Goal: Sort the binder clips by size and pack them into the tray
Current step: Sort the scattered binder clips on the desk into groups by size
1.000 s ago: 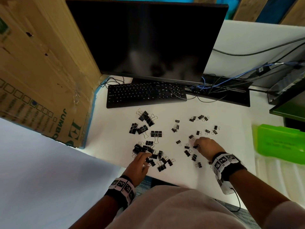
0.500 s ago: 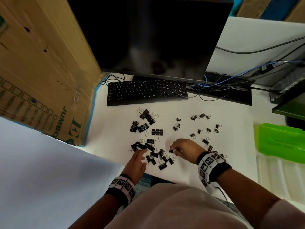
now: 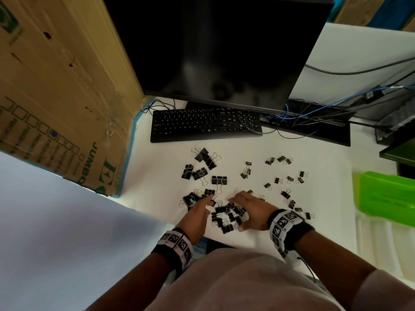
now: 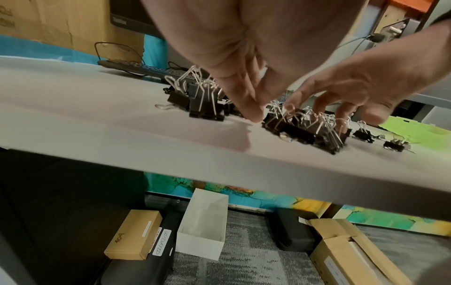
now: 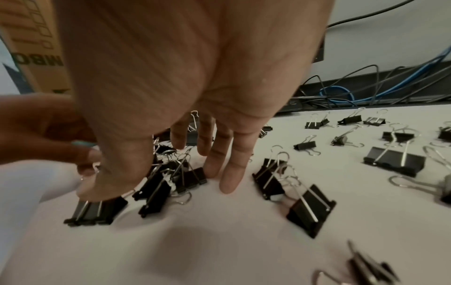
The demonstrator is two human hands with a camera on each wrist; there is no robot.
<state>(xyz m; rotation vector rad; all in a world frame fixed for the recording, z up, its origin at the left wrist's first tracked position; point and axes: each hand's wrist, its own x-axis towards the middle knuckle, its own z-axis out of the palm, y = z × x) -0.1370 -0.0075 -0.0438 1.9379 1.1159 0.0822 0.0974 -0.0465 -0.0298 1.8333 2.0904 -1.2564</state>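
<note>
Black binder clips of three sizes lie scattered on the white table (image 3: 258,151). Large ones (image 3: 204,157) are grouped below the keyboard, small ones (image 3: 289,179) are spread to the right, and a pile of medium ones (image 3: 225,217) sits near the front edge. My right hand (image 3: 237,213) arches over that pile with its fingers (image 5: 229,173) spread and straight, tips on the table, and its thumb on a clip (image 5: 97,210). Just left of the pile, my left hand (image 3: 207,204) reaches out with straight fingers (image 4: 253,110), tips at the table beside the pile (image 4: 305,131).
A green plastic container (image 3: 386,196) sits at the right edge over a white ridged surface. A black keyboard (image 3: 205,125) and a monitor (image 3: 213,48) stand behind the clips, with cables (image 3: 298,117) to the right. A big cardboard box (image 3: 62,90) walls the left side.
My right hand has moved left from the small clips to the medium pile at the front edge, and its fingers have spread. My left hand has stayed by the pile.
</note>
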